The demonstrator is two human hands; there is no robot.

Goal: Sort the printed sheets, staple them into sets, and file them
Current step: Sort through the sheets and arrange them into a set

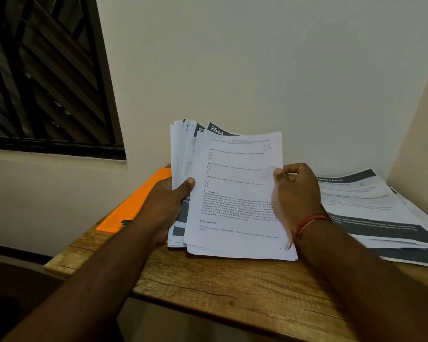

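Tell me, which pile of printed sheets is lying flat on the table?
The pile at the right, with dark bands, lies flat, untouched. The other pile stands tilted, gripped by the left hand and pinched by the right hand.

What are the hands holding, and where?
Left hand grips the paper stack by its left edge; right hand pinches the front sheet by its right edge.

Head-worn view, facing forward-down, close over table (208,287)
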